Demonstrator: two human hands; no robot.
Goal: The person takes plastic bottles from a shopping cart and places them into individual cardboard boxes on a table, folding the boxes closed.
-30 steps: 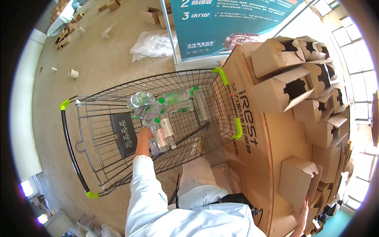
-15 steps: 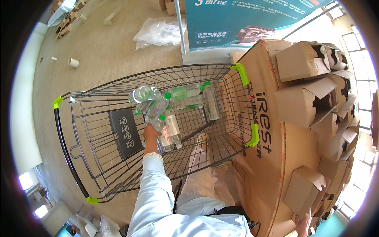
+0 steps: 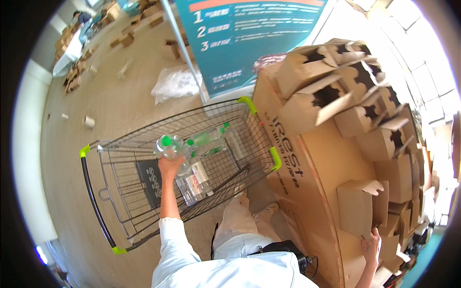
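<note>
A black wire shopping cart [image 3: 275, 158] with lime-green corners stands before me, several clear plastic bottles with green caps lying inside. My left hand [image 3: 171, 166] reaches into the cart, its fingers closed around a clear plastic bottle [image 3: 168, 148] whose green cap points away from me. Close to that hand lies a bottle with a pale label [image 3: 201, 174]; a clear bottle [image 3: 234, 143] rests at the cart's far right end. At the right, my right hand [image 3: 371, 246] grips the lower edge of an open brown cardboard box [image 3: 354, 206].
Several open cardboard boxes [image 3: 300, 72] sit on a large brown carton [image 3: 317, 158] touching the cart's right end. Behind the cart stand a teal printed board [image 3: 249, 43] and crumpled clear plastic [image 3: 175, 85]. A white roll [image 3: 89, 122] lies on the floor at left.
The view has shifted, showing more of the floor and boxes. My left hand has moved left among the bottles, bringing a green-capped one over the others. More of my right hand shows at the box.
</note>
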